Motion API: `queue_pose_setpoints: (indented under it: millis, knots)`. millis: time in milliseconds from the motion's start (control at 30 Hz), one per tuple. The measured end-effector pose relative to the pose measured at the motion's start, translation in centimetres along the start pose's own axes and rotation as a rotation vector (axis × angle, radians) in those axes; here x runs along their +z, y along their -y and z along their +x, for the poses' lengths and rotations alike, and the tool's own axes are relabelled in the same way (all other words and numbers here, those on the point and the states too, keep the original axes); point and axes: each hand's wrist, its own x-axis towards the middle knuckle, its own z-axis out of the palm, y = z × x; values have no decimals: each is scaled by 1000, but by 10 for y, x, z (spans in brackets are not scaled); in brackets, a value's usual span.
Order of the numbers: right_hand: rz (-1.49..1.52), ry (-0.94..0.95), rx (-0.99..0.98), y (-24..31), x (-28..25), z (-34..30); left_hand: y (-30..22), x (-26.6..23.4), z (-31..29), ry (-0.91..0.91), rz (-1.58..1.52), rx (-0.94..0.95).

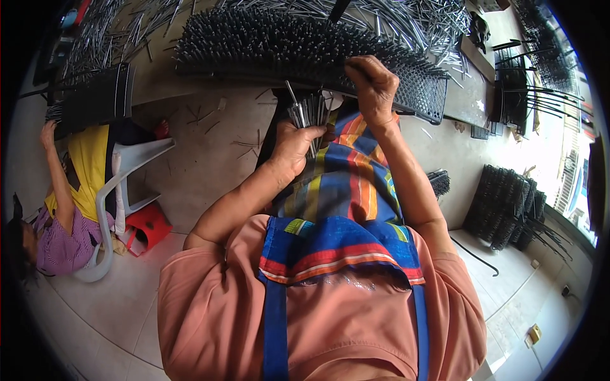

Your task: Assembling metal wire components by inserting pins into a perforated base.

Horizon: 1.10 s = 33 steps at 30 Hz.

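My left hand (293, 145) grips a bundle of thin grey metal pins (307, 113) held upright over my lap. My right hand (372, 86) is pinched on the near edge of a long black perforated board (419, 95), which is packed with upright pins (267, 38) across most of its top. The right end of the board shows bare holes. I wear a striped apron of blue, orange and yellow (343, 184) over an orange shirt.
Loose metal pins (413, 22) are heaped on the table beyond the board. Another person (63, 209) sits at the left on a white plastic chair (117, 184), working at a second black board (95, 98). Stacks of black boards (508, 203) stand on the floor at right.
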Motion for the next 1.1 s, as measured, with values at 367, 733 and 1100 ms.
queue_pose_setpoints:
  millis: [367, 733, 1100]
  knots:
    - [-428, 23, -136, 12, 8, 8, 2, -10, 14, 28, -54, -108]
    - [-551, -2, -272, 18, 1, -6, -6, -1, 16, 83, -163, -113]
    - [363, 97, 725, 22, -32, -32, 2, 3, 8, 78, 59, 17]
